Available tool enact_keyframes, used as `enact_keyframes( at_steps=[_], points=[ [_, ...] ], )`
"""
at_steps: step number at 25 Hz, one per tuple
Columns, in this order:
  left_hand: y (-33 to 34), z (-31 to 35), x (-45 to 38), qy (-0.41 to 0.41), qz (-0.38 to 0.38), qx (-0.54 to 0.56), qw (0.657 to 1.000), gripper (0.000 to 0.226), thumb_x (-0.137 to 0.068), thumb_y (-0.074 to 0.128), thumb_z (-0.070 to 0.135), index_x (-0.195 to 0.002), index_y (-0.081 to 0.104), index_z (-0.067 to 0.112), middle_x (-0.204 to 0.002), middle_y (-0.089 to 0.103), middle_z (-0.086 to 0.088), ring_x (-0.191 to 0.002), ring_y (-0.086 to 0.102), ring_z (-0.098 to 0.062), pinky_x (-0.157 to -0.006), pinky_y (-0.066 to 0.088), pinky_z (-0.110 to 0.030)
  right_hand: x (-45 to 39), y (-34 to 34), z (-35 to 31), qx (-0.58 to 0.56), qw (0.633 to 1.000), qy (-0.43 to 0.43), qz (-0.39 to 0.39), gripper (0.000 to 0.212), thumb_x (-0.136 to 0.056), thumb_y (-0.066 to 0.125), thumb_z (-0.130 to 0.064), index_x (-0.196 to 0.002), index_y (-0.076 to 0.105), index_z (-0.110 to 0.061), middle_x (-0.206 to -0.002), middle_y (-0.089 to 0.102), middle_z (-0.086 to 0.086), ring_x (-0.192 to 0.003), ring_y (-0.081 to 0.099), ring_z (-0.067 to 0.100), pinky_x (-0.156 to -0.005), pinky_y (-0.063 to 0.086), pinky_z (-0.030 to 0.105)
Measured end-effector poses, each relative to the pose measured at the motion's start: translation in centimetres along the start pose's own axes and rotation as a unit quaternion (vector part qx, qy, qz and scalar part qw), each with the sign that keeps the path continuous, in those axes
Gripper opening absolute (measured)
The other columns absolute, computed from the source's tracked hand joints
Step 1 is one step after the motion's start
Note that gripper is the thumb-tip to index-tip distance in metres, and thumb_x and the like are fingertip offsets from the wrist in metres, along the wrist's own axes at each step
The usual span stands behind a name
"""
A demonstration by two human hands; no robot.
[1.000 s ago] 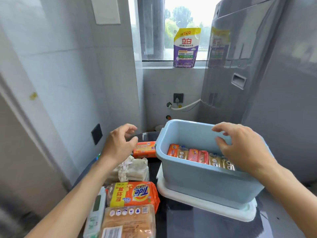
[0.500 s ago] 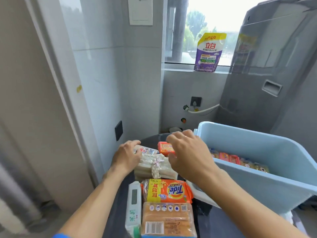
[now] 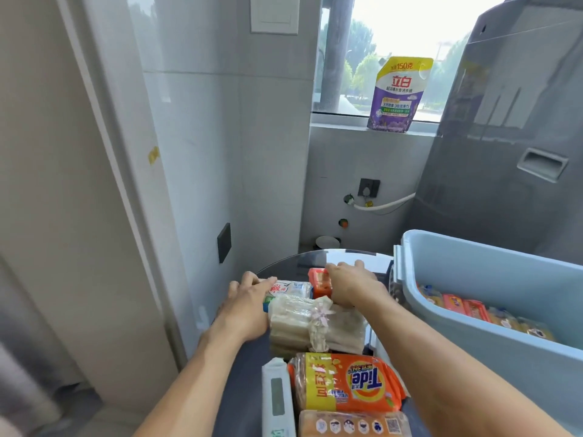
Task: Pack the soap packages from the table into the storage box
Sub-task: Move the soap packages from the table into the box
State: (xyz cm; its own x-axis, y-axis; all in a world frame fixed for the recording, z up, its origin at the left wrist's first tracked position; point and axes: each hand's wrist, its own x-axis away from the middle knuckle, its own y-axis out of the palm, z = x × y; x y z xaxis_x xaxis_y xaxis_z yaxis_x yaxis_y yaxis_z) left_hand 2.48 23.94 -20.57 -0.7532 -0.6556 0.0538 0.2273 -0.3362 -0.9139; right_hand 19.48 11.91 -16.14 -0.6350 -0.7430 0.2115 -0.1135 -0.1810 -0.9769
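Both hands are out over the far end of the dark round table (image 3: 356, 257), where the soap packages lie in a line running back toward the person. The left hand (image 3: 249, 305) has its fingers laid fairly straight on a white-and-blue soap bar (image 3: 291, 290), not plainly curled round it. The right hand (image 3: 353, 287) is cupped over a small orange soap pack (image 3: 318, 282) just beside that bar; the fingers curl over its far side, so it looks like a grip. Nearer lies a pale bundle of soap bars (image 3: 315, 326) tied with a ribbon, touching both wrists. Nearer still sit an orange Tide soap pack (image 3: 347, 384), a white slim carton (image 3: 277, 398) at its left, and a tan wrapped soap block (image 3: 353, 425) at the bottom edge. The light blue storage box (image 3: 492, 272) stands to the right, just beside the right hand, with a row of orange and yellow soap bars (image 3: 473, 310) already inside. A purple detergent pouch (image 3: 399, 96) stands on the window sill
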Motion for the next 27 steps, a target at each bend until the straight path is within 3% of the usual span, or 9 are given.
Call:
enact_keyframes(
  at_steps=[5,7,12,15,17,21,23,25,27],
  points=[
    [0.4,0.7,0.4,-0.005,0.06,-0.073,0.996,0.05,-0.086,0.06,0.033,-0.135,0.048,0.034,-0.128,0.041,0.0,-0.119,0.039,-0.026,-0.09,0.037,-0.04,0.1,0.6,0.1,0.029,0.995,0.072,0.065,0.045,-0.086,0.058,-0.043,-0.121,0.057,-0.016,-0.122,0.058,0.009,-0.115,0.047,0.029,-0.083,0.038,0.04],
    [0.5,0.6,0.4,-0.002,0.065,-0.047,0.997,0.049,-0.086,0.062,0.033,-0.133,0.049,0.034,-0.137,0.045,0.005,-0.124,0.038,-0.025,-0.091,0.037,-0.04,0.6,0.4,0.1,-0.132,0.981,0.101,0.103,0.053,-0.077,0.07,-0.042,-0.116,0.048,-0.014,-0.114,0.061,0.009,-0.109,0.052,0.03,-0.077,0.041,0.036],
    [-0.7,0.7,0.4,-0.038,0.042,0.047,0.997,0.045,-0.084,0.068,0.033,-0.127,0.056,0.039,-0.136,0.056,0.012,-0.127,0.044,-0.022,-0.095,0.039,-0.038,2.8,-4.3,-1.7,-0.49,0.851,-0.021,0.19,0.052,-0.07,0.077,-0.033,-0.111,0.048,-0.02,-0.102,0.066,0.002,-0.09,0.065,0.021,-0.078,0.056,0.04],
    [-2.3,2.1,0.9,-0.066,0.105,0.191,0.974,0.046,-0.081,0.062,0.009,-0.121,0.065,0.03,-0.129,0.066,0.005,-0.121,0.056,-0.023,-0.103,0.043,-0.041,5.7,-7.5,-2.7,-0.71,0.694,-0.048,0.11,0.034,-0.08,0.073,-0.039,-0.107,0.057,-0.024,-0.103,0.07,0.003,-0.087,0.07,0.015,-0.067,0.061,0.034],
    [-3.4,4.8,1.6,-0.056,0.191,0.223,0.954,0.048,-0.08,0.053,-0.004,-0.117,0.069,0.022,-0.128,0.067,-0.003,-0.119,0.058,-0.026,-0.102,0.045,-0.04,8.1,-8.8,-0.7,-0.795,0.604,-0.009,0.052,0.029,-0.086,0.067,-0.043,-0.105,0.063,-0.022,-0.101,0.071,0.005,-0.085,0.07,0.021,-0.075,0.06,0.04],
    [-4.9,14.8,4.4,0.147,0.296,0.226,0.916,0.032,-0.085,0.056,-0.001,-0.106,0.073,0.017,-0.115,0.071,-0.001,-0.106,0.062,-0.025,-0.091,0.048,-0.035,13.5,-9.5,9.0,-0.922,0.387,0.005,0.006,0.046,-0.086,0.062,-0.039,-0.118,0.066,-0.006,-0.106,0.066,0.014,-0.093,0.062,0.034,-0.078,0.056,0.041],
    [-4.3,19.6,6.6,0.27,0.266,0.183,0.907,0.023,-0.09,0.06,0.012,-0.109,0.071,0.019,-0.114,0.07,0.004,-0.105,0.06,-0.021,-0.087,0.046,-0.031,16.0,-9.8,14.2,-0.907,0.415,0.037,0.061,0.038,-0.085,0.066,-0.032,-0.112,0.063,-0.005,-0.107,0.065,0.018,-0.09,0.063,0.036,-0.071,0.058,0.039],
    [-2.1,23.5,8.5,0.352,0.18,0.109,0.912,0.027,-0.095,0.055,0.035,-0.117,0.068,0.024,-0.119,0.067,0.009,-0.11,0.058,-0.017,-0.092,0.045,-0.032,17.9,-9.7,18.9,-0.821,0.533,0.132,0.154,0.035,-0.086,0.067,-0.023,-0.116,0.061,-0.006,-0.113,0.068,0.019,-0.089,0.067,0.037,-0.07,0.057,0.039],
    [-0.3,25.5,9.5,0.366,0.14,0.006,0.92,0.042,-0.093,0.039,0.059,-0.101,0.068,0.031,-0.102,0.069,0.013,-0.099,0.061,-0.014,-0.084,0.046,-0.033,19.0,-9.2,22.2,-0.659,0.68,0.217,0.239,0.032,-0.082,0.071,-0.024,-0.107,0.066,-0.004,-0.101,0.072,0.017,-0.081,0.069,0.033,-0.068,0.055,0.038]
  ],
)
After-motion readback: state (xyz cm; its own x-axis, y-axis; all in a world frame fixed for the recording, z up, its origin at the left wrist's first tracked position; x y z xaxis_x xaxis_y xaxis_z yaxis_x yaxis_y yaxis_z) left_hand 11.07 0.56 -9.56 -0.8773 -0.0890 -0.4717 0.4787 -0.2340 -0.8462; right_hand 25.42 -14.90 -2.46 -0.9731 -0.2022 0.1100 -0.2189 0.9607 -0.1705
